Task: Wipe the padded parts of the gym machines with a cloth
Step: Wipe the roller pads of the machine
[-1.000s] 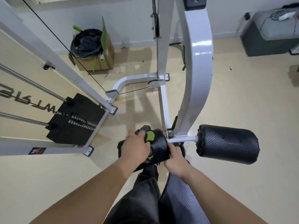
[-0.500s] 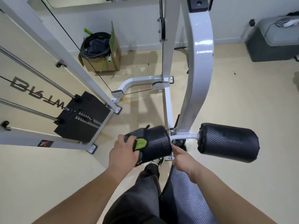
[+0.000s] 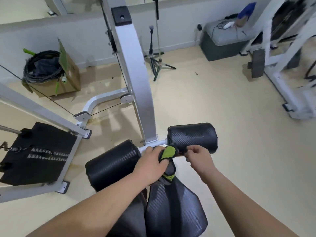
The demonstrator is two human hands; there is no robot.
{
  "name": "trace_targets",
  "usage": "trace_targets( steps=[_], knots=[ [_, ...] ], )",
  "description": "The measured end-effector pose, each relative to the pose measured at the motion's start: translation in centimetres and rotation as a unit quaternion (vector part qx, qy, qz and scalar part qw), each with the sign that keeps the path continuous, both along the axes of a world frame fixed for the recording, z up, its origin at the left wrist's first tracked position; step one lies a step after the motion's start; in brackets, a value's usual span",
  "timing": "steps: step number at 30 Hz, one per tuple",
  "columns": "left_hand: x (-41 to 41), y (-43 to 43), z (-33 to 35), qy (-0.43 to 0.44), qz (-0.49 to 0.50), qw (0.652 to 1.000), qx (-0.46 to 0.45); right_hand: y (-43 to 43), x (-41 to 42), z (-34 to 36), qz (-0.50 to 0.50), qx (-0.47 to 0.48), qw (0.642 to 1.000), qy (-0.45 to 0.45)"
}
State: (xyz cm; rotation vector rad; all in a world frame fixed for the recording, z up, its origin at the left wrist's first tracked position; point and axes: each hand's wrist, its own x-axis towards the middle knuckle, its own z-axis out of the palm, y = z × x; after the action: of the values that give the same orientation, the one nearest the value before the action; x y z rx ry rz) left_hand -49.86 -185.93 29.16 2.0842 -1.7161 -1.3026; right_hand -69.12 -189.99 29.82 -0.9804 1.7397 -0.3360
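Two black padded rollers sit on a white crossbar at the foot of the white upright post (image 3: pixel 136 79). The left roller (image 3: pixel 111 165) is near me, the right roller (image 3: pixel 193 135) lies further right. My left hand (image 3: pixel 152 161) grips a grey and green cloth (image 3: pixel 168 153) in the gap between the rollers, and part of it hangs down over the seat pad (image 3: pixel 174 211). My right hand (image 3: pixel 199 156) pinches the cloth's right edge beside the inner end of the right roller.
A black weight stack (image 3: pixel 35 153) in a white frame stands on the left. A cardboard box with coiled cable (image 3: pixel 49 74) sits by the wall. A tripod stand (image 3: pixel 157 64), a grey cooler box (image 3: pixel 222 43) and another white machine (image 3: pixel 287 69) stand to the right.
My left hand carried the cloth off the left roller rightward to the gap. My right hand left the crossbar and took the cloth's edge. The view swung right.
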Motion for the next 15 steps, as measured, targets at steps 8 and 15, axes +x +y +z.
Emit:
trace_targets(
  steps=[8, 15],
  knots=[
    [-4.1, -7.6, 1.9, -0.014, -0.072, 0.986, -0.152, -3.7, -7.1, 0.2, -0.104, -0.064, 0.985, 0.120],
    [-7.0, -11.7, -3.1, -0.124, -0.123, 0.981, -0.078, -7.3, -9.9, -3.5, -0.064, 0.005, 0.997, 0.039]
  ],
)
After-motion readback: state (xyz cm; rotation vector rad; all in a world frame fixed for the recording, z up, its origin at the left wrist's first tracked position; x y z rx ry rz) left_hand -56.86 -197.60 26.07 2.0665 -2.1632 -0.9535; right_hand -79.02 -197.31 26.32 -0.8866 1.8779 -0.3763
